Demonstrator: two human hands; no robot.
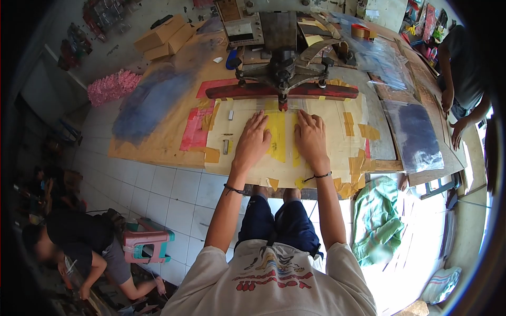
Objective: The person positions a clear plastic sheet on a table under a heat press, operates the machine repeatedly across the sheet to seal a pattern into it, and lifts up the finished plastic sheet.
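Observation:
My left hand (254, 138) lies palm down on a cream board (245, 160), fingers stretched forward. Beside it, on the other side of a yellow strip (276, 134), my right hand (312, 138) rests flat too, fingers extended. Clear film seems to lie under my fingertips, but its edges are hard to make out. Just beyond my fingertips hangs a black press head (283, 66) with a long dark-red bar (226, 93) across it. A small metal piece (231, 115) sits on the board left of my left hand.
Brown tape (349, 125) and pink sheet (195, 129) edge the board. Clear plastic sheets (377, 60) and a dark plastic-wrapped stack (419, 131) lie to the right, near another person's hands (457, 129). Cardboard boxes (166, 38) stand back left. A person crouches near a stool (147, 242).

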